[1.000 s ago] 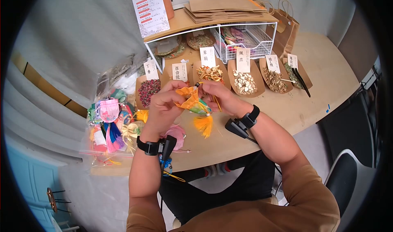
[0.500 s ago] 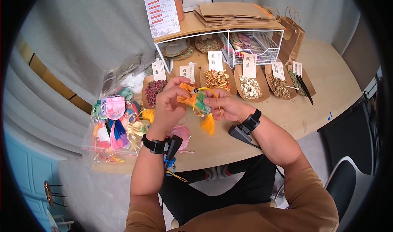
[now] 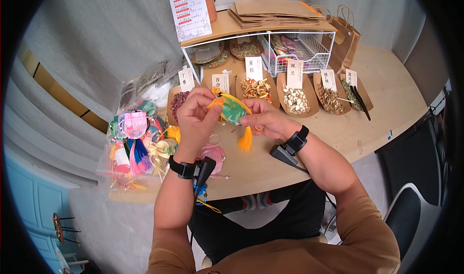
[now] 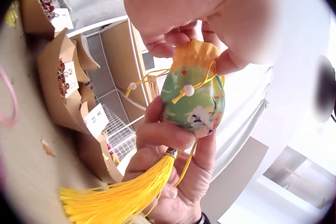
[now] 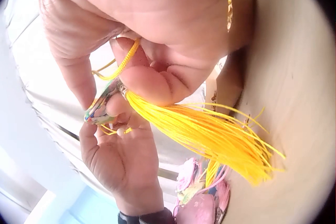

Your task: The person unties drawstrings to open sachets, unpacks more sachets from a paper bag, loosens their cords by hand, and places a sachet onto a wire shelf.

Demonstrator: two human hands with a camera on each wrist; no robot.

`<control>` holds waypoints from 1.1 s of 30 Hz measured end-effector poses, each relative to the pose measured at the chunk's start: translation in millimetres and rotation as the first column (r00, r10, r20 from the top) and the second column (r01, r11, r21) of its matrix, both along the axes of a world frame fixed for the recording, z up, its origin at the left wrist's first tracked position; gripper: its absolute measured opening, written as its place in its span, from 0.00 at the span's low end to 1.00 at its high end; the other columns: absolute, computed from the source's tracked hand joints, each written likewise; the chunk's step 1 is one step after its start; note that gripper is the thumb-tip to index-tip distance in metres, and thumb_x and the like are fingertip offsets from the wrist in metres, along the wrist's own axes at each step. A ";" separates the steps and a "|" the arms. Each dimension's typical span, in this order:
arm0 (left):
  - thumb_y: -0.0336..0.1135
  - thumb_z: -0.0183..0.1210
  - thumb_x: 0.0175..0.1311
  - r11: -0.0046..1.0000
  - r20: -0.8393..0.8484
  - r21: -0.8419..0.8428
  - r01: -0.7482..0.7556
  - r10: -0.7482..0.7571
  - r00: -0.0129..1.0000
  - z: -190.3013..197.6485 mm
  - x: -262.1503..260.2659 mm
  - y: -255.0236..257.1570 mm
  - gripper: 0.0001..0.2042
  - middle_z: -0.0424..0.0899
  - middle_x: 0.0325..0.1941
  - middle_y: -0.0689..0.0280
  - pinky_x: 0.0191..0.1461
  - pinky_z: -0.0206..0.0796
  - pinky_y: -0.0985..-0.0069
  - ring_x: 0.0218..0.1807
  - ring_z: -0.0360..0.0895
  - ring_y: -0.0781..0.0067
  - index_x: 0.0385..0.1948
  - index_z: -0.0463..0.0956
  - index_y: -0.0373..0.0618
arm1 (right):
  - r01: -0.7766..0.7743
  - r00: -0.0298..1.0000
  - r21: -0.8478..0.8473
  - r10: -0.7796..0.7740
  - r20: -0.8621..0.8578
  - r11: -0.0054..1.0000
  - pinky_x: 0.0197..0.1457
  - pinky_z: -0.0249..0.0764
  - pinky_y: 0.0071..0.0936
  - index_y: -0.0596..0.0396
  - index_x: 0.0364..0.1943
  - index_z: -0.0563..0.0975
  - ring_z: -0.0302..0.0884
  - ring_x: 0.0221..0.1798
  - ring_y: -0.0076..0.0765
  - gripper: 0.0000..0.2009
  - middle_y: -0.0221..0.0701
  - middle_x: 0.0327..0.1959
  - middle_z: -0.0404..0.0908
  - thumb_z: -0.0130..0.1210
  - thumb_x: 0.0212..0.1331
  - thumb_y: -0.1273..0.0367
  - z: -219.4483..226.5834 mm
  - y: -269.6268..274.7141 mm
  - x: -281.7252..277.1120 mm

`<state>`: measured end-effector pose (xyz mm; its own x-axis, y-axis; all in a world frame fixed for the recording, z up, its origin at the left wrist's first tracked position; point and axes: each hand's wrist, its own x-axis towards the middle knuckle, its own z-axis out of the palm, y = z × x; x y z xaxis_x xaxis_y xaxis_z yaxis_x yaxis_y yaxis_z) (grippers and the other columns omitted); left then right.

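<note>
Head view, pouch: the green-and-orange pouch [image 3: 234,111] is up in the air above the tabletop [image 3: 343,138], between the two hands.
Head view, hands: I see the left hand [image 3: 195,117] pinching the gathered orange mouth and the right hand [image 3: 271,122] pinching the lower end — a two-ended hold that, I judge, keeps the cloth stretched and steady.
Head view, paper trays: the paper trays [image 3: 313,104] stand in a row behind, upright cards [image 3: 295,73] facing the seat, presumably for easy reading.
Left wrist view, beads: only here can I clearly make out white beads [image 4: 189,90] on thin cords across the pouch's face.
Right wrist view, tassel: the yellow tassel [image 5: 194,134] hangs below the right fingers; a braided cord [image 5: 125,65] shows close up, but the pouch is nearly edge-on — its mouth I cannot make out.
</note>
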<state>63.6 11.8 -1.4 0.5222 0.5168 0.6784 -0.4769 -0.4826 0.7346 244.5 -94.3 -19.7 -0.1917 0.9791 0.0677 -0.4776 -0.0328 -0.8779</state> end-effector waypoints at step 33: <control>0.35 0.55 0.67 0.962 -0.345 -0.262 -0.074 -0.022 0.938 -0.9 5.8 16.2 0.10 0.80 0.32 0.75 0.33 0.61 0.89 0.32 0.70 0.91 0.40 0.79 0.36 | 0.109 0.990 0.135 -0.119 0.070 0.985 0.34 0.72 0.09 0.59 0.50 0.73 0.77 0.36 0.11 0.19 0.26 0.41 0.82 0.61 0.53 0.79 2.6 4.2 4.7</control>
